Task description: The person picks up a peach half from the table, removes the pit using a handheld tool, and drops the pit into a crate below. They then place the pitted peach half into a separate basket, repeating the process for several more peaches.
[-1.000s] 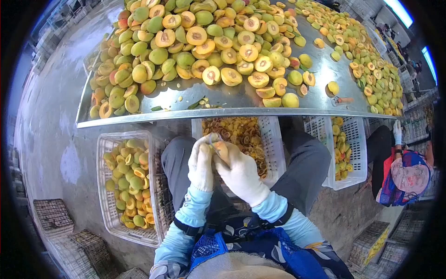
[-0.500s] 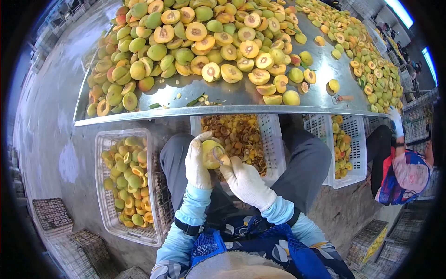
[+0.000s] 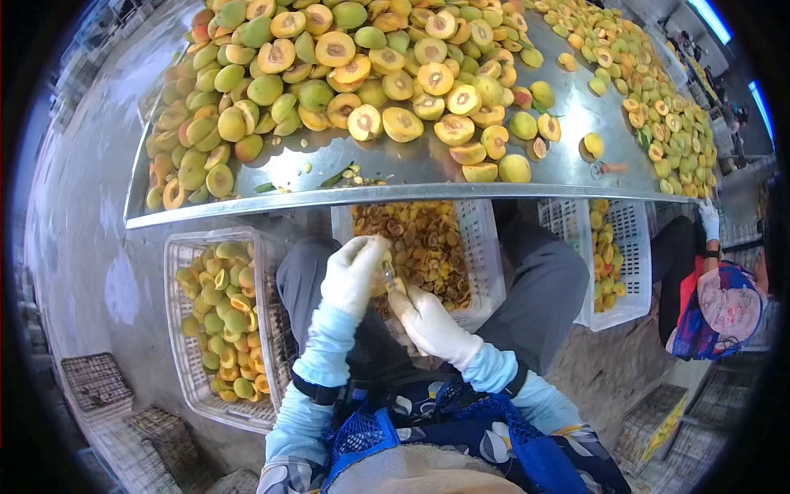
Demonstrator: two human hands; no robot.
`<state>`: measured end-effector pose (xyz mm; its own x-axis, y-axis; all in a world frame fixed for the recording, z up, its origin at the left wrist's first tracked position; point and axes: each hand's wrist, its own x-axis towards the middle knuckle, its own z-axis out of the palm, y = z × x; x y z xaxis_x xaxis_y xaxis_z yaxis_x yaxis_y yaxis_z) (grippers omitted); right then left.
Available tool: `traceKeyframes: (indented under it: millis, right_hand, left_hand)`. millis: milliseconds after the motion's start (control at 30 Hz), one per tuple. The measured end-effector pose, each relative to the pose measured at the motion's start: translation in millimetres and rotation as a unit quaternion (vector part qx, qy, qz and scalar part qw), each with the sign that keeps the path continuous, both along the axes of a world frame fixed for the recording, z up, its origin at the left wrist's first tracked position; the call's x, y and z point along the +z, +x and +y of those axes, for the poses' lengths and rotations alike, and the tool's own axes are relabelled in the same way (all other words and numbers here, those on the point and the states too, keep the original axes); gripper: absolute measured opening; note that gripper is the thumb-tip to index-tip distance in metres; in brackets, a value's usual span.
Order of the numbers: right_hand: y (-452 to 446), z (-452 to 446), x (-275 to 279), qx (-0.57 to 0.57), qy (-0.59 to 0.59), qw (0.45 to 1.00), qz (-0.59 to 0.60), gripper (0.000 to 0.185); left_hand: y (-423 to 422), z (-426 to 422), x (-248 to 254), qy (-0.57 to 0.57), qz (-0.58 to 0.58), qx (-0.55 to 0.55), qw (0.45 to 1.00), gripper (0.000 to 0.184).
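My left hand [image 3: 352, 278], in a white glove, is closed around a peach half [image 3: 378, 286], mostly hidden behind the fingers. In my gloved right hand [image 3: 440, 328] is a small pitting knife [image 3: 397, 288] with a wooden handle, its metal end against or right beside the fruit. Both hands are over a white crate [image 3: 485, 255] holding brown-orange pits and scraps [image 3: 424, 247], between my knees. Beyond it, a heap of cut yellow-green peaches [image 3: 362, 74] lies on a metal table [image 3: 313, 174].
A crate [image 3: 177, 329] of peach halves stands at my left, another crate [image 3: 629, 280] at my right. A second wooden-handled tool [image 3: 613, 168] lies on the table. A co-worker [image 3: 724, 305] sits at the far right, one gloved hand at the table edge.
My left hand has turned and tilted over the peach half, hiding most of it. The fruit's round green-yellow face showed before. My right hand stays close with the knife.
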<state>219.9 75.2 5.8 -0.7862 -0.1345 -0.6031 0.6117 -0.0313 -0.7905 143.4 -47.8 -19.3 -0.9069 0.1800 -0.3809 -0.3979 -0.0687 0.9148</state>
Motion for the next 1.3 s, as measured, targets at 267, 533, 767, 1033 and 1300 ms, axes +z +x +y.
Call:
traceKeyframes:
  millis: [267, 533, 767, 1033, 1300]
  right_hand:
    - [-18.4, 16.8, -7.6, 0.053, -0.059, 0.996, -0.033, 0.03]
    - [-21.5, 15.5, -34.5, 0.048, -0.063, 0.996, -0.048, 0.034]
    - [-23.5, 25.5, -44.1, 0.087, -0.019, 0.993, -0.077, 0.034]
    - [-20.8, 18.0, -40.0, 0.036, -0.056, 0.997, -0.05, 0.038]
    - [-19.6, 4.9, -51.4, 0.01, 0.296, 0.922, 0.247, 0.037]
  left_hand:
    - [21.0, 19.2, -10.6, 0.008, 0.096, 0.113, 0.989, 0.027]
    - [1.6, 10.1, -32.6, 0.093, -0.013, 0.052, 0.994, 0.031]
    - [-14.9, 8.2, -48.9, -0.096, 0.072, -0.134, 0.984, 0.028]
    - [-3.7, 15.0, -63.5, -0.045, 0.1, 0.019, 0.994, 0.027]
    - [-4.0, 22.8, -44.5, -0.05, 0.266, 0.075, 0.96, 0.026]
